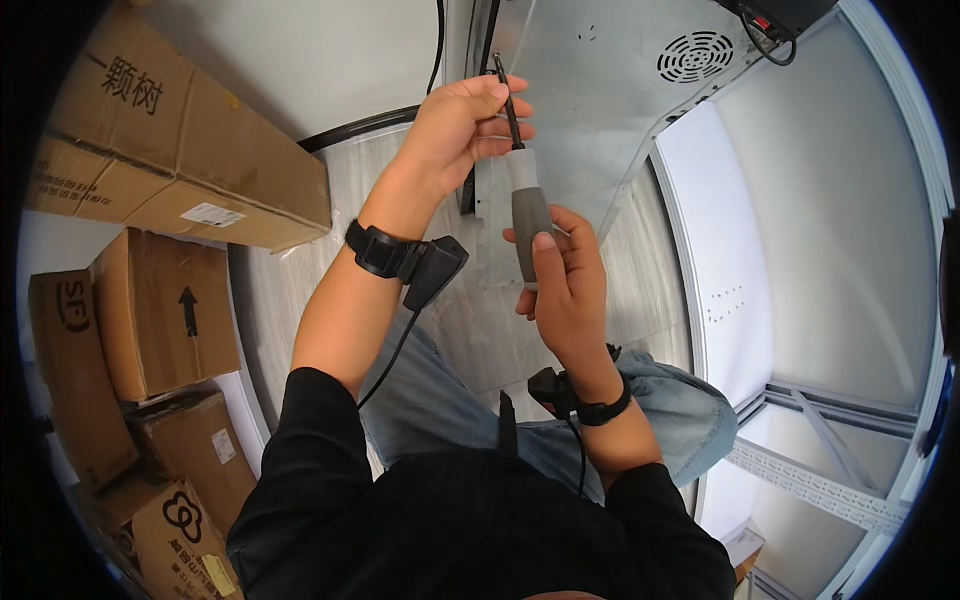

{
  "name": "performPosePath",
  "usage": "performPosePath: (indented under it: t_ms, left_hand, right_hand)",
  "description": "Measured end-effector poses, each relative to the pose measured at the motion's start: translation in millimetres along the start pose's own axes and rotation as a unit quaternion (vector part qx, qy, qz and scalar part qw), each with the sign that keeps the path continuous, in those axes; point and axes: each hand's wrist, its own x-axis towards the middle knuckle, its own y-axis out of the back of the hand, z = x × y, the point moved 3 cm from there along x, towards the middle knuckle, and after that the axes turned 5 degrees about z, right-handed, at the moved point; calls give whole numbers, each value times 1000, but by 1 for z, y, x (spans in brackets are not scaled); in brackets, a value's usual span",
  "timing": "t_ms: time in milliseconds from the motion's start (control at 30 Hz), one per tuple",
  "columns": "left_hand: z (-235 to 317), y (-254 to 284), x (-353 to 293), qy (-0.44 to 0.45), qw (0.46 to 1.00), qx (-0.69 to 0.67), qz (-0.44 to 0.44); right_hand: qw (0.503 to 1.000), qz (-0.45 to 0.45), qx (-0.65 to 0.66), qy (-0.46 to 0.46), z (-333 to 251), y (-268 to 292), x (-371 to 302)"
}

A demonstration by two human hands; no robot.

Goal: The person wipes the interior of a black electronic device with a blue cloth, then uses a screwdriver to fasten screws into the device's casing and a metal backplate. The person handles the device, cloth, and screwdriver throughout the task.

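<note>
A screwdriver [534, 215] with a grey handle and a dark shaft is held in front of me, its tip pointing away and slightly left. My right hand [570, 285] is closed around the handle, the thumb lying along it. Higher up, my left hand [465, 125] pinches the shaft near its tip between thumb and forefinger, the other fingers loosely spread behind it. Whether a small part sits on the tip is too small to tell. Behind the tool stands a grey metal panel [590, 90] with a round slotted vent [695, 57].
A tall cardboard box [250, 175] stands at the left, with several smaller boxes [170, 310] nearer me. At the right is a white wall panel [730, 250] with a metal frame [830, 480]. A black cable [438, 50] hangs at the back; a black device [790, 20] sits far right.
</note>
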Motion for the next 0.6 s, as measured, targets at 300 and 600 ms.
performPosePath:
  t_ms: [300, 600]
  left_hand:
    - [-7, 1, 8, -4, 999, -14, 32]
    - [2, -3, -1, -27, 999, 36, -15]
  right_hand:
    - [925, 119, -189, 308, 6, -3, 1]
    - [987, 49, -126, 84, 10, 0, 3]
